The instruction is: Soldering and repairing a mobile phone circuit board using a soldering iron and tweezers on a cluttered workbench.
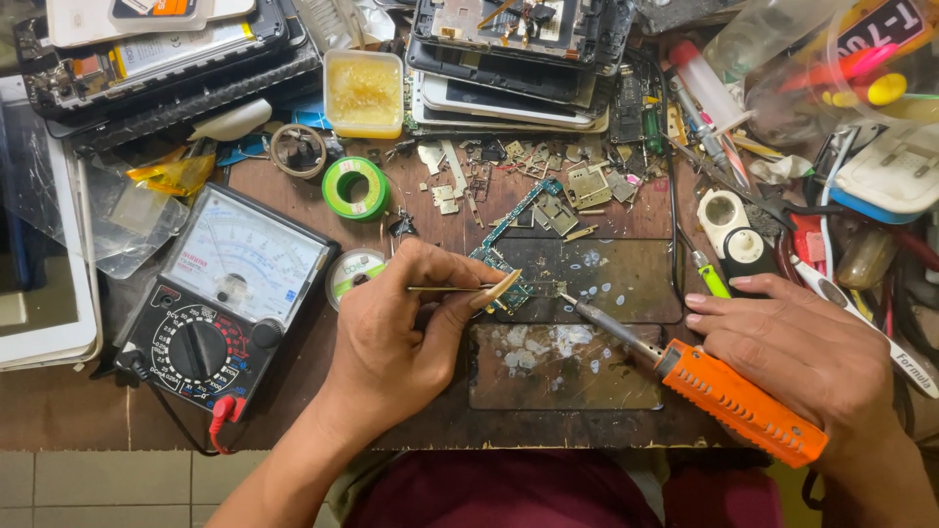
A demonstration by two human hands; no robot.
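Left hand [396, 328] pinched tweezers [450, 287] on board [504, 284], right hand [807, 357] gripped soldering iron [729, 391], tip contact unclear, handle end hidden under palm.

Orange soldering iron [738, 401], green tape roll [356, 188]

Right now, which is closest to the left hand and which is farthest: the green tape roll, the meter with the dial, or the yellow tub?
From the left hand in the head view:
1. The green tape roll, just up and a little left of the hand.
2. The meter with the dial, off to the hand's left.
3. The yellow tub, far up near the stacked phones.
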